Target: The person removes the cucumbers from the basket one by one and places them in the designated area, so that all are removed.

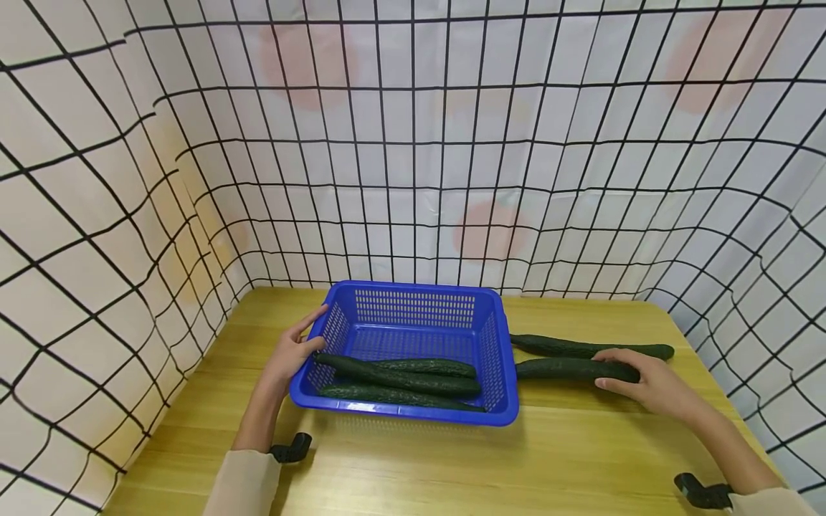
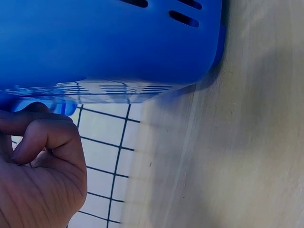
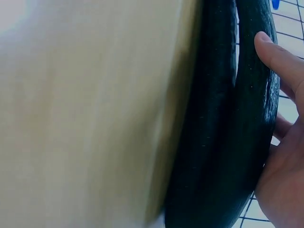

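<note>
My left hand (image 1: 290,358) grips the left rim of a blue plastic basket (image 1: 403,411), thumb over the edge; the left wrist view shows curled fingers (image 2: 52,137) beside the basket wall (image 2: 118,42). Inside the basket, three dark green cucumbers (image 1: 413,380) lie lengthwise toward the near side. On the right, my right hand (image 1: 645,383) holds a thick cucumber (image 1: 548,369) near its right end, thumb along its near side. That cucumber's left end is close to the basket's right wall. Just behind it lies another long cucumber (image 1: 561,346), whose left end reaches toward the basket.
Everything stands on a yellowish wooden table (image 1: 400,473). White sheeting with a black grid (image 1: 413,165) rises at the back and along both sides. Black camera mounts (image 1: 293,448) show at both wrists, low over the tabletop.
</note>
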Tool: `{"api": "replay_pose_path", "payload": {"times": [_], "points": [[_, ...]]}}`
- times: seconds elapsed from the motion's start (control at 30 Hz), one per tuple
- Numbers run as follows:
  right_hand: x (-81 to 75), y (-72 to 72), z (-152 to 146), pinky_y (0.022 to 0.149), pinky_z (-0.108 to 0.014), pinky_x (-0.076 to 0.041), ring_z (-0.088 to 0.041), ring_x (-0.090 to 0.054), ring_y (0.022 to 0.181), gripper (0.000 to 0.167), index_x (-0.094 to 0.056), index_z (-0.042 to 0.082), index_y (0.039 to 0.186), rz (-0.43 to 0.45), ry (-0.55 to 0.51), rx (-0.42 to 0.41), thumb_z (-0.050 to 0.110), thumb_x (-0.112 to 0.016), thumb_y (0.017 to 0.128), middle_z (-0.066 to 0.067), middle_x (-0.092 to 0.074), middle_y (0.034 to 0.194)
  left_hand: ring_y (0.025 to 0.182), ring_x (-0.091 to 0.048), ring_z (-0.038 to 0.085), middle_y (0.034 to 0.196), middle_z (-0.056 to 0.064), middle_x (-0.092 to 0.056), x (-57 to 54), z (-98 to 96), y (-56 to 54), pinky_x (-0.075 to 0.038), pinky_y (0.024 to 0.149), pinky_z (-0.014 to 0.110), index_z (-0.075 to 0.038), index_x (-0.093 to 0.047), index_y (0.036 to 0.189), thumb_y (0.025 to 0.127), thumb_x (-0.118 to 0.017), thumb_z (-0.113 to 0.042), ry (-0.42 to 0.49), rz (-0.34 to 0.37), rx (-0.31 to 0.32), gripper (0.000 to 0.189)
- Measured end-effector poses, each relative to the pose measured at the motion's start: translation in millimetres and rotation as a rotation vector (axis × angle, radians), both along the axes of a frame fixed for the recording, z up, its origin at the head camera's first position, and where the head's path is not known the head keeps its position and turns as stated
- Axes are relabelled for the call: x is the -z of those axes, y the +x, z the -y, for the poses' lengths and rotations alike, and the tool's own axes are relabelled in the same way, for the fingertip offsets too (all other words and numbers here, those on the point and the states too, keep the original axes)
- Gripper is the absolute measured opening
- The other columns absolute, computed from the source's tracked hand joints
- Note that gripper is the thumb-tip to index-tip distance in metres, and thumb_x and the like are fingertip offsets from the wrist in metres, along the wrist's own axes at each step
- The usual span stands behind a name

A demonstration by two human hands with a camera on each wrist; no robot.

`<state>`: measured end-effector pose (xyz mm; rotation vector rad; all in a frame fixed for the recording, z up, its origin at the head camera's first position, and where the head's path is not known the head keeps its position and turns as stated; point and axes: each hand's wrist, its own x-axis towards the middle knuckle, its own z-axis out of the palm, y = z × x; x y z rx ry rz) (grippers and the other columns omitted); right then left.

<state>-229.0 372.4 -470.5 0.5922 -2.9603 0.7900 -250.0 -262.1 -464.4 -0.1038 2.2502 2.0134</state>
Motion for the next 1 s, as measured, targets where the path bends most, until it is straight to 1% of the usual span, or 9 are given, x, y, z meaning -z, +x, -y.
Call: {"api": "replay_pose_path", "payload": {"times": [0.13,0.27,0.33,0.37,0.5,0.57,0.83,0.9,1.0], "points": [[6.6,6.8,-2.2,0.093,-0.065,-0.049,-0.045,-0.057,0.123,0.045,-0.065,0.017,0.133,-0.012,0.002,-0.001,0.04,-0.073,0.095,-0.013,-0.065,0.135,0.115,-0.065,0.04,0.152,0.03,-0.046,0.2,-0.2,-0.9,-0.061,0.086,0.051,-0.035,-0.038,0.16,0.098,-0.059,-0.008,0.005,0.003,0.001,0.071],[12.0,11.5,-2.1,0.091,-0.05,-0.055,-0.038,-0.06,0.118,0.042,-0.068,0.022,0.13,-0.049,0.016,-0.001,0.039,-0.075,0.093,-0.004,-0.068,0.129,0.117,-0.063,0.041,0.154,0.03,-0.044,0.5,0.3,-1.7,-0.061,0.086,0.051,-0.035,-0.037,0.161,0.098,-0.059,-0.008,0.005,0.005,0.002,0.072],[14.6,12.2,-1.3,0.089,-0.046,-0.056,-0.035,-0.061,0.115,0.04,-0.069,0.024,0.128,-0.068,0.023,-0.001,0.038,-0.077,0.092,-0.001,-0.068,0.127,0.118,-0.063,0.042,0.155,0.03,-0.043,0.2,0.4,-1.8,-0.061,0.086,0.052,-0.035,-0.037,0.161,0.097,-0.059,-0.008,0.005,0.005,0.0,0.072],[15.6,12.5,-0.7,0.089,-0.046,-0.056,-0.035,-0.061,0.115,0.039,-0.069,0.024,0.127,-0.073,0.019,-0.003,0.037,-0.077,0.091,-0.001,-0.068,0.126,0.119,-0.062,0.042,0.155,0.03,-0.042,0.3,0.3,-2.0,-0.061,0.087,0.052,-0.034,-0.036,0.161,0.097,-0.059,-0.008,0.004,0.005,0.0,0.072],[20.9,11.8,1.7,0.091,-0.061,-0.05,-0.039,-0.058,0.116,0.037,-0.069,0.023,0.126,-0.075,-0.016,-0.005,0.035,-0.077,0.092,-0.004,-0.066,0.126,0.116,-0.063,0.039,0.155,0.029,-0.043,0.7,0.2,-2.4,-0.061,0.086,0.051,-0.035,-0.037,0.161,0.097,-0.059,-0.009,0.0,0.007,-0.005,0.072],[23.7,11.6,3.0,0.09,-0.064,-0.048,-0.039,-0.056,0.116,0.037,-0.069,0.022,0.126,-0.085,-0.035,-0.013,0.032,-0.078,0.091,-0.006,-0.065,0.126,0.113,-0.064,0.037,0.153,0.029,-0.044,0.9,0.5,-2.0,-0.062,0.085,0.051,-0.035,-0.038,0.16,0.097,-0.06,-0.009,0.0,0.012,-0.011,0.072],[35.6,12.3,7.0,0.078,-0.042,-0.048,-0.021,-0.055,0.097,0.035,-0.075,0.025,0.115,-0.293,0.052,-0.044,0.024,-0.086,0.082,0.004,-0.065,0.113,0.1,-0.069,0.029,0.149,0.031,-0.048,1.7,1.4,-0.6,-0.062,0.083,0.051,-0.035,-0.038,0.16,0.097,-0.06,-0.008,0.02,0.01,-0.004,0.072],[34.3,12.7,7.6,0.079,-0.043,-0.048,-0.021,-0.055,0.099,0.033,-0.074,0.026,0.114,-0.278,0.05,-0.031,0.025,-0.085,0.083,0.003,-0.066,0.114,0.099,-0.07,0.029,0.149,0.031,-0.048,1.5,1.0,-0.3,-0.062,0.082,0.051,-0.034,-0.037,0.161,0.097,-0.059,-0.008,0.017,0.005,-0.002,0.072],[28.8,13.9,8.6,0.08,-0.044,-0.049,-0.022,-0.056,0.1,0.029,-0.073,0.025,0.115,-0.206,0.031,0.002,0.029,-0.082,0.088,0.001,-0.067,0.116,0.1,-0.07,0.03,0.15,0.031,-0.047,1.3,0.2,-0.1,-0.062,0.082,0.051,-0.034,-0.037,0.161,0.097,-0.059,-0.008,0.011,0.006,0.003,0.072]]}}
